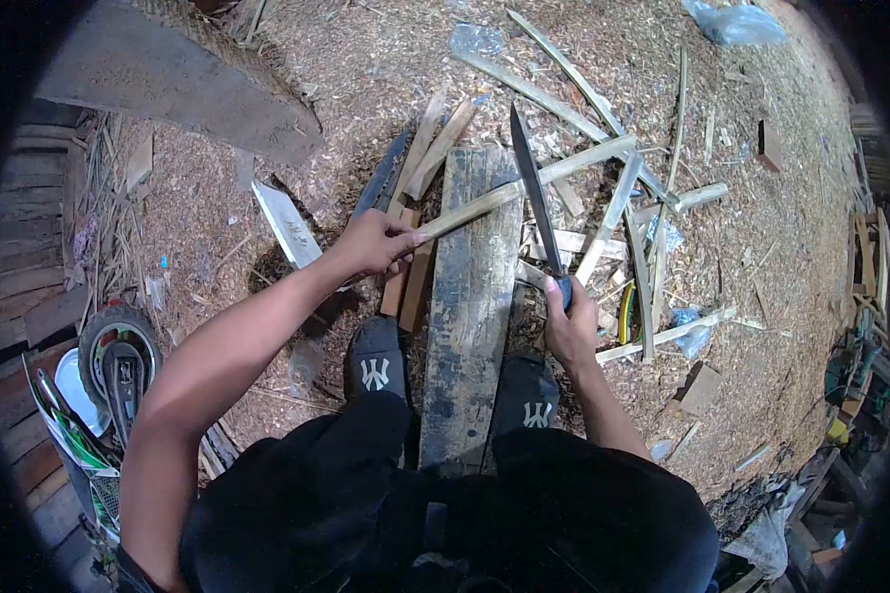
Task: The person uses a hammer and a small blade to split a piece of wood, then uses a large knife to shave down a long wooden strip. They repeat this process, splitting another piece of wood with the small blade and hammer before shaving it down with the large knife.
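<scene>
My left hand (374, 244) is closed around the near end of a pale wooden strip (475, 206), perhaps split bamboo. The strip slants up to the right, across the far part of a worn wooden bench (470, 326) between my legs. In my right hand (571, 321) is a machete (534, 193) by its dark handle, fingers wrapped round it. Its long dark blade points away from me and overlaps the strip just right of the bench. Left of the bench, a second dark blade (381, 173) leans beside short wood pieces (441, 148).
Several split strips (611, 217) lie crisscrossed on the chip-covered ground (366, 59) to the right. A yellow and green curved object (626, 313) rests among them. A thick plank (183, 84) is at upper left, and a small wheeled vehicle's tire (119, 341) at lower left.
</scene>
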`<action>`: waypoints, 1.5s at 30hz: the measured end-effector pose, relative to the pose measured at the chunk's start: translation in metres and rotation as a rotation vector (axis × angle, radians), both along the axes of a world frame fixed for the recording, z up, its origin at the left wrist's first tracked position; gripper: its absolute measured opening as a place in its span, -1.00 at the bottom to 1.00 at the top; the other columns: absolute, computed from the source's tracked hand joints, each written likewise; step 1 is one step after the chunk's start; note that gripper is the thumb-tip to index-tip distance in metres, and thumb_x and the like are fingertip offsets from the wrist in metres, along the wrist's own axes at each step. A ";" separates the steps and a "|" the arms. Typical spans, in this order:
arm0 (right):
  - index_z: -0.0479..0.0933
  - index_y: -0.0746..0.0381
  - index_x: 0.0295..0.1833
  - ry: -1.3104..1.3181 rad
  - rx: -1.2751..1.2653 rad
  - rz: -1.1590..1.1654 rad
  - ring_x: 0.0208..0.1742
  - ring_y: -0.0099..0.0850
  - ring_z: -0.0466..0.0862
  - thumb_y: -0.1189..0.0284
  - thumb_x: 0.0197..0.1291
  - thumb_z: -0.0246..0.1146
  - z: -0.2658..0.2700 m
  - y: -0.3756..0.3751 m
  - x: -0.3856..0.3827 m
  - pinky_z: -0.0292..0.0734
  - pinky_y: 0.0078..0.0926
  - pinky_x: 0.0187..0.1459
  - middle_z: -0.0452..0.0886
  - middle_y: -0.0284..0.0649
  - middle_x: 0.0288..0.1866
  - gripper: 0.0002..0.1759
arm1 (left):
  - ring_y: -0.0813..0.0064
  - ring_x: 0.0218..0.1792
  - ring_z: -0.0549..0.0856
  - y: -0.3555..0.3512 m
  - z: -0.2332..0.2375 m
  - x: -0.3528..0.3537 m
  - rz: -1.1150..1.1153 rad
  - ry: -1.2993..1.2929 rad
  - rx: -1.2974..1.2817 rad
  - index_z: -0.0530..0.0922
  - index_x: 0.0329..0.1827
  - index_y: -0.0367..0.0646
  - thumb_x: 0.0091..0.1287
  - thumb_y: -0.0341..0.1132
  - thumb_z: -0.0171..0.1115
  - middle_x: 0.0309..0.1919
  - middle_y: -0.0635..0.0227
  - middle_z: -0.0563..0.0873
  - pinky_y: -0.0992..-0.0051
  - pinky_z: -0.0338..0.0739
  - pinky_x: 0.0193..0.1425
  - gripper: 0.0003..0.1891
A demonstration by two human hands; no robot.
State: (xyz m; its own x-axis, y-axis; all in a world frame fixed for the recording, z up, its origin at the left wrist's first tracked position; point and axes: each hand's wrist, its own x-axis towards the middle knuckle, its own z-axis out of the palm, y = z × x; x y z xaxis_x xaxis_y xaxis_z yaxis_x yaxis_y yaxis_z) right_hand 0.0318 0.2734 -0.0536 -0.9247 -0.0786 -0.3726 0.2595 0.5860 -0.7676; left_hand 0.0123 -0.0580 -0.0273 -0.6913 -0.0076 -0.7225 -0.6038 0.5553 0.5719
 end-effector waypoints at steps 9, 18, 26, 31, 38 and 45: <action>0.55 0.36 -0.18 0.027 0.009 0.029 -0.54 -0.33 0.45 0.18 0.46 0.22 0.012 -0.020 -0.008 0.40 -0.27 -0.39 0.50 -0.11 -0.58 -0.61 | 0.67 -0.58 0.66 -0.003 -0.005 0.002 0.004 0.021 -0.006 0.77 0.01 -0.23 0.46 -0.09 0.36 -0.51 0.41 0.74 0.52 0.52 -0.45 -0.65; 0.58 0.37 -0.07 0.215 0.008 0.097 -0.54 -0.20 0.53 0.22 0.43 0.25 0.011 -0.031 -0.015 0.47 -0.21 -0.37 0.56 -0.06 -0.56 -0.64 | 0.66 -0.60 0.67 -0.018 0.000 0.013 0.022 0.023 0.003 0.78 0.00 -0.23 0.44 -0.08 0.37 -0.54 0.38 0.74 0.52 0.55 -0.45 -0.64; 0.55 0.35 -0.16 0.129 0.040 0.074 -0.58 -0.17 0.56 0.28 0.42 0.28 0.009 -0.032 -0.009 0.47 -0.21 -0.41 0.60 0.00 -0.53 -0.70 | 0.68 -0.58 0.66 -0.022 -0.002 0.015 0.056 -0.032 0.010 0.77 0.01 -0.25 0.42 -0.05 0.39 -0.47 0.40 0.77 0.58 0.52 -0.50 -0.61; 0.53 0.34 -0.17 0.051 0.044 0.085 -0.51 -0.07 0.70 0.20 0.40 0.32 0.019 -0.027 -0.009 0.55 -0.22 -0.40 0.65 0.01 -0.52 -0.64 | 0.65 -0.58 0.69 -0.019 0.003 0.015 0.025 0.008 -0.023 0.77 0.03 -0.25 0.43 -0.07 0.38 -0.46 0.38 0.78 0.52 0.57 -0.48 -0.61; 0.54 0.34 -0.16 0.128 0.063 0.130 -0.56 -0.14 0.58 0.22 0.43 0.28 -0.002 -0.025 -0.003 0.45 -0.27 -0.43 0.57 -0.02 -0.55 -0.66 | 0.61 -0.59 0.69 -0.020 -0.008 0.018 0.053 0.013 0.003 0.78 -0.04 -0.25 0.43 -0.07 0.38 -0.50 0.39 0.77 0.50 0.55 -0.45 -0.63; 0.55 0.33 -0.12 0.188 -0.122 0.050 -0.60 -0.43 0.53 0.27 0.45 0.24 0.050 -0.030 -0.013 0.44 -0.34 -0.48 0.54 -0.21 -0.62 -0.71 | 0.65 -0.54 0.69 -0.023 -0.011 0.020 0.032 0.007 -0.011 0.76 0.00 -0.30 0.45 -0.10 0.36 -0.46 0.37 0.77 0.52 0.58 -0.40 -0.62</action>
State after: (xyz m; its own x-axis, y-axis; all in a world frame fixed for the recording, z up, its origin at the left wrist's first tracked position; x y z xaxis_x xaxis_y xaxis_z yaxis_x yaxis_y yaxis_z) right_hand 0.0186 0.2432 -0.0035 -0.9708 -0.1595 -0.1790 0.0783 0.4947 -0.8655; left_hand 0.0320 -0.0806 -0.0388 -0.6952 -0.0381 -0.7178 -0.6179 0.5418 0.5698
